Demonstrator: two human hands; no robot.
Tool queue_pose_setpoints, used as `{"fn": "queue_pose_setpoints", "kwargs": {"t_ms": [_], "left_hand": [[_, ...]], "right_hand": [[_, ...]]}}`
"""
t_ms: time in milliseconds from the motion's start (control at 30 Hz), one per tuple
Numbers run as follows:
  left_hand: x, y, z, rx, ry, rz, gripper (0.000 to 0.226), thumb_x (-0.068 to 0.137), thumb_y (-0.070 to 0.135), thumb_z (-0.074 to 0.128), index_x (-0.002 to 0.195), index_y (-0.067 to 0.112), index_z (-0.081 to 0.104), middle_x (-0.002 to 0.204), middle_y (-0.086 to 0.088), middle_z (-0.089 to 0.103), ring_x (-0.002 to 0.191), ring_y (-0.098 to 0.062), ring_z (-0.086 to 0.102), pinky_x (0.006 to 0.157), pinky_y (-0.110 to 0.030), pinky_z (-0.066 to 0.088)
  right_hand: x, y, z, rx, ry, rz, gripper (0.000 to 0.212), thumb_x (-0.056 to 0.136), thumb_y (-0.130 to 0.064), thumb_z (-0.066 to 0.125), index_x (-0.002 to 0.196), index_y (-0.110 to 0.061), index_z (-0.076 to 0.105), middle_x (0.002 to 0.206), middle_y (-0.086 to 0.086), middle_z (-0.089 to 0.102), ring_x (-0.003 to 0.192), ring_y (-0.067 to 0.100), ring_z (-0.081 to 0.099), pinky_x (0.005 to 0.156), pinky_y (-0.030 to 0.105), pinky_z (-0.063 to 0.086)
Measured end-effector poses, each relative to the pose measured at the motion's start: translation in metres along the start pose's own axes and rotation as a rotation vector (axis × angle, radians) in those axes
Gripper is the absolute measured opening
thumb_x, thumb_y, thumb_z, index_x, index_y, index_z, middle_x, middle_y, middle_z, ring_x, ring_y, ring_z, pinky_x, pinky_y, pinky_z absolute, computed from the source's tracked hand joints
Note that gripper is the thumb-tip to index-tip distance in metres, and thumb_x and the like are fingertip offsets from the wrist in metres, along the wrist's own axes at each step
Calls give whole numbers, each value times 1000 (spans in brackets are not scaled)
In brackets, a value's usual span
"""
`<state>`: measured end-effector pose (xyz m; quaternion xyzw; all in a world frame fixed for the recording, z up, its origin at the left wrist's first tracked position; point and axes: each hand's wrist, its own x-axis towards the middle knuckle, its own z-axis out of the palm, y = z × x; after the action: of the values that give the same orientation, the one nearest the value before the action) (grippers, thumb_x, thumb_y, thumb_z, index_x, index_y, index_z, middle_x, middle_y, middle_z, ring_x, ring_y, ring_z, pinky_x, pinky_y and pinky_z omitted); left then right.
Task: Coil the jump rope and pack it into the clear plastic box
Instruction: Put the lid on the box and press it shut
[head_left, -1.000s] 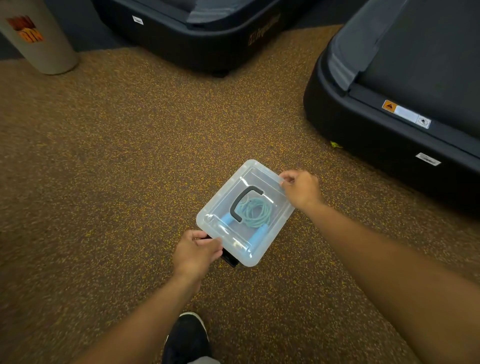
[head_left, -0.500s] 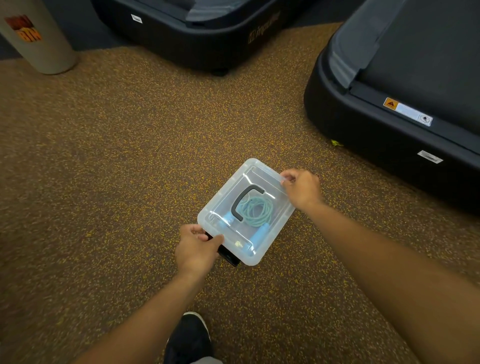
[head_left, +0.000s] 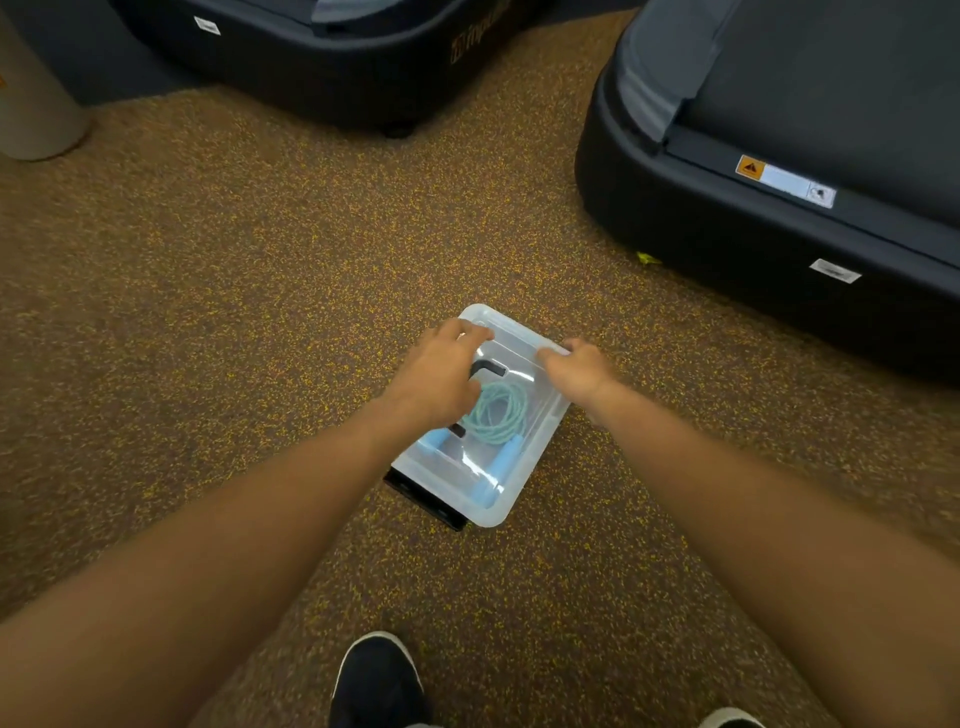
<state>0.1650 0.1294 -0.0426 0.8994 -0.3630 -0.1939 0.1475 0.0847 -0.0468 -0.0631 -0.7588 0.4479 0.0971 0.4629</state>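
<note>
The clear plastic box (head_left: 511, 499) stands on the speckled floor with its lid on. Through the lid I see the coiled teal jump rope (head_left: 496, 414) with its light blue handles (head_left: 506, 460). A black lid handle (head_left: 488, 370) shows partly beside my left hand (head_left: 441, 376), which lies flat over the lid's far left part with fingers spread. My right hand (head_left: 574, 371) rests on the lid's far right edge, fingers curled over the rim. A black latch (head_left: 423, 496) sticks out at the box's near end.
Two black treadmill bases stand at the back (head_left: 337, 57) and at the right (head_left: 779, 208). A pale round column (head_left: 36, 109) is at the far left. My black shoe (head_left: 379, 680) is just below the box, with another shoe tip (head_left: 727, 719) at the bottom edge.
My left hand left the near end of the box by the latch and moved up onto the far part of the lid. My right hand stayed at the far right edge.
</note>
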Motion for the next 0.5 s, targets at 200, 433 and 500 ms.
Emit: {"fn": "queue_pose_setpoints", "kwargs": {"t_ms": [200, 433, 500], "left_hand": [[33, 6, -14, 188, -132, 30, 92, 86, 38, 75, 159, 32, 17, 157, -9, 34, 141, -41, 25, 113, -57, 35], [65, 14, -32, 231, -327, -31, 129, 73, 38, 88, 158, 41, -8, 168, -14, 7, 151, -49, 4, 116, -67, 22], [69, 16, -33, 259, -352, -45, 128, 72, 39, 89, 158, 42, -6, 168, -14, 1, 152, -47, 9, 116, -65, 27]], "right_hand": [[7, 12, 6, 159, 86, -31, 70, 94, -36, 69, 154, -14, 42, 151, 14, 51, 134, 37, 55, 109, 48, 50], [3, 13, 20, 145, 250, -117, 46, 95, -28, 70, 138, -21, 58, 134, 9, 58, 123, 30, 59, 101, 48, 55], [1, 13, 23, 159, 282, -135, 40, 95, -25, 69, 134, -21, 59, 134, 8, 55, 121, 28, 57, 102, 44, 54]]}}
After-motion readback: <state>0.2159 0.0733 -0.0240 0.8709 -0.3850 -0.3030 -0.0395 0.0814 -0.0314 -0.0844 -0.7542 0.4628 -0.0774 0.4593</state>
